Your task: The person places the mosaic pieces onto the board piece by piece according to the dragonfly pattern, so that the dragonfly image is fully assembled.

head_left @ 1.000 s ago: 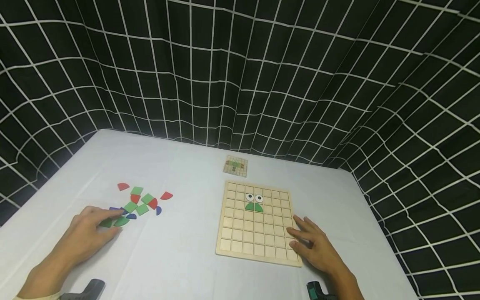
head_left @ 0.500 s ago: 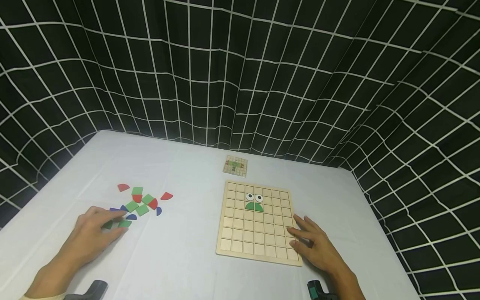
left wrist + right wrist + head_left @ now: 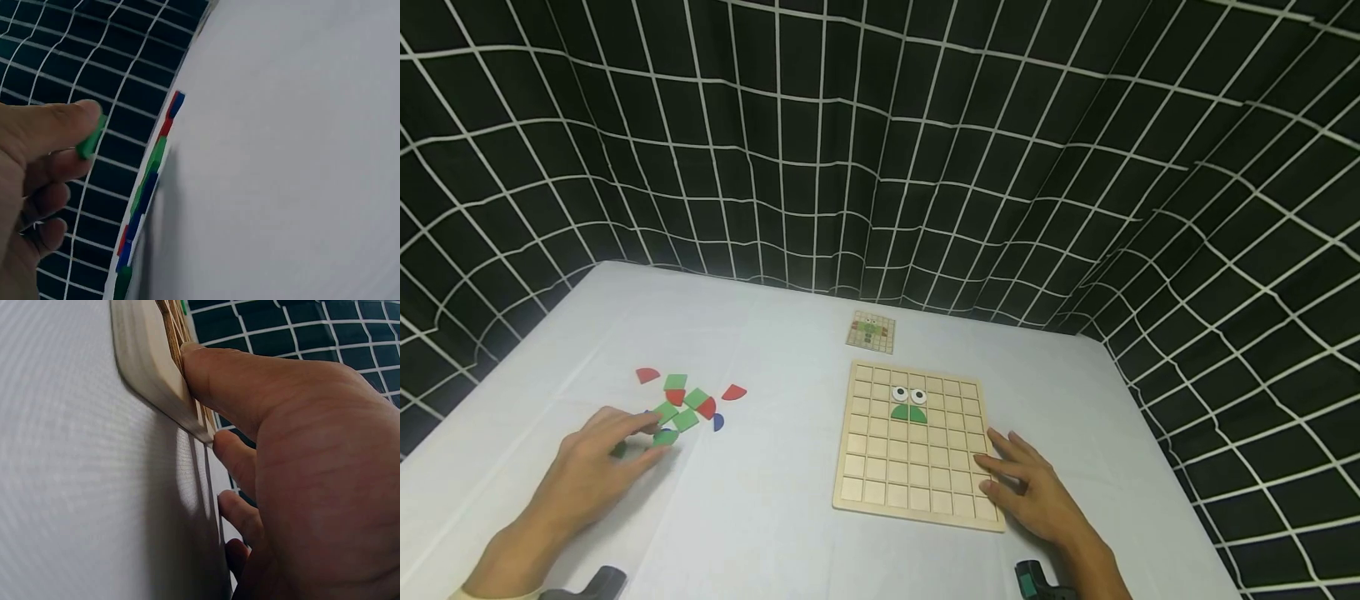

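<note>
My left hand (image 3: 591,458) pinches a green curved tile (image 3: 92,139) between thumb and index finger, raised above the tabletop in the left wrist view. Around and beyond its fingertips lie loose tiles: green squares (image 3: 685,419), red quarter circles (image 3: 733,392) and blue half circles (image 3: 718,422), some partly hidden by the hand. To the right is a wooden grid board (image 3: 895,475) bearing two round eye tiles (image 3: 909,395) and two green quarter circles (image 3: 917,414) below them. My right hand (image 3: 1037,500) rests with spread, relaxed fingers on the board's right edge, thumb on the rim.
A small pattern card (image 3: 871,332) showing a figure on a grid lies behind the board. The white table (image 3: 760,500) reaches back to a dark curtain (image 3: 820,150) with white grid lines. Dark wrist devices (image 3: 1037,581) show at the bottom edge.
My left hand lifts the green curved tile and shifts slightly right and forward with it, now covering some blue tiles. The right hand and the board stay still.
</note>
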`<control>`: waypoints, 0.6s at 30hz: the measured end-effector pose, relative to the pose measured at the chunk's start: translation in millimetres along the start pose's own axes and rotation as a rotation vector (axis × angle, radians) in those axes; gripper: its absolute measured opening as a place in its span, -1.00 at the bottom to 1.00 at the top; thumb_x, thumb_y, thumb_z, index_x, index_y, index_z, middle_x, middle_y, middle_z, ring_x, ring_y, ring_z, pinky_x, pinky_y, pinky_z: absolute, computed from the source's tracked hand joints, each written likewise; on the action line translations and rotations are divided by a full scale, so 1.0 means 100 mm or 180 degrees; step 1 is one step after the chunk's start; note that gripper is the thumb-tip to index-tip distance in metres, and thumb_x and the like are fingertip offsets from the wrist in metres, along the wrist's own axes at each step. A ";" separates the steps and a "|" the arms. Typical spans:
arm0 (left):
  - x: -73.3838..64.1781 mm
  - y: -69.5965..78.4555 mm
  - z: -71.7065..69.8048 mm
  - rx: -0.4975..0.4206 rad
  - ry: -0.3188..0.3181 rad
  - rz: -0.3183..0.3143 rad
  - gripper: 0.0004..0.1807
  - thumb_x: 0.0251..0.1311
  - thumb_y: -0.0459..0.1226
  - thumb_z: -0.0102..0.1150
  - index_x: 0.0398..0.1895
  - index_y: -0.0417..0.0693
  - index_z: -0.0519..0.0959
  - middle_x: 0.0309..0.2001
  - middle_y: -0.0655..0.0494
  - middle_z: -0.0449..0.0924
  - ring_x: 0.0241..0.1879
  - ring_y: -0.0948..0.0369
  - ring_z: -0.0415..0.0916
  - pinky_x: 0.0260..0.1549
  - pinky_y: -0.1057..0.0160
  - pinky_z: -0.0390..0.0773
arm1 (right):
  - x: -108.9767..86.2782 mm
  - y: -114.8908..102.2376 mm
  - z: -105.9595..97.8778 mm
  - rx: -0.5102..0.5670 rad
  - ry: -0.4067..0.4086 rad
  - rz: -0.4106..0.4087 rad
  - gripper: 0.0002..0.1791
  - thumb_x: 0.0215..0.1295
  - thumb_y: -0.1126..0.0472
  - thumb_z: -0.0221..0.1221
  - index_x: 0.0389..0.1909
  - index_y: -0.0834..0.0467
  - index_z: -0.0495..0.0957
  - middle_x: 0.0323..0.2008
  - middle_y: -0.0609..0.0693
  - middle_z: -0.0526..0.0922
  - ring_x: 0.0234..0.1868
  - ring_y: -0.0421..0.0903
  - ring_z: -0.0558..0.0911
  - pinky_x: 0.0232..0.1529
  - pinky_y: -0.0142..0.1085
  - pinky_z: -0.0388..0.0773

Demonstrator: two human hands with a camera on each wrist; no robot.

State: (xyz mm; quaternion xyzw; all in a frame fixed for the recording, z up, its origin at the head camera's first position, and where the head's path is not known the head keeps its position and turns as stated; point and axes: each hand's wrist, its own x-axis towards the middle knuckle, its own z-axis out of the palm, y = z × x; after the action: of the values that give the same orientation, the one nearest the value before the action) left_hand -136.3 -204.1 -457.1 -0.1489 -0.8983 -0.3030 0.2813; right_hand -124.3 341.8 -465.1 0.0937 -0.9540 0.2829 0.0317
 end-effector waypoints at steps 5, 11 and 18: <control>0.09 0.11 -0.01 -0.0151 0.0086 0.0301 -0.43 -0.50 -0.38 0.58 -0.19 -0.13 0.68 -0.38 0.25 0.61 -0.30 0.49 0.40 -0.25 0.70 0.34 | 0.00 -0.01 0.00 -0.0011 -0.0014 0.0002 -0.61 0.14 -0.10 0.28 -0.02 -0.09 0.66 0.37 0.00 0.34 0.42 0.31 0.11 0.22 0.41 -0.01; 0.20 0.22 -0.03 -0.0226 0.0121 0.0535 -0.45 -0.47 -0.36 0.57 -0.19 -0.10 0.68 -0.36 0.27 0.61 -0.33 0.47 0.39 -0.32 0.60 0.40 | 0.00 -0.02 -0.03 -0.0009 -0.0021 -0.0013 -0.61 0.13 -0.08 0.30 -0.02 -0.06 0.66 0.36 0.04 0.36 0.41 0.33 0.12 0.20 0.42 0.01; 0.33 0.33 -0.01 -0.0484 0.0193 0.0815 -0.51 -0.07 -0.06 0.46 -0.13 -0.18 0.66 -0.29 0.13 0.67 -0.30 0.32 0.50 -0.11 0.66 0.39 | 0.00 -0.01 -0.01 0.0050 -0.0025 -0.0032 -0.61 0.13 -0.07 0.30 -0.01 -0.06 0.66 0.36 0.04 0.35 0.41 0.33 0.12 0.21 0.42 -0.01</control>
State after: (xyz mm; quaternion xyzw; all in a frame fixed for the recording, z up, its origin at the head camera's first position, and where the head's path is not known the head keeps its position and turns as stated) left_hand -148.0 -176.3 -421.4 -0.2738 -0.8375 -0.3362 0.3326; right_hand -124.0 341.3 -463.9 0.0998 -0.9514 0.2899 0.0286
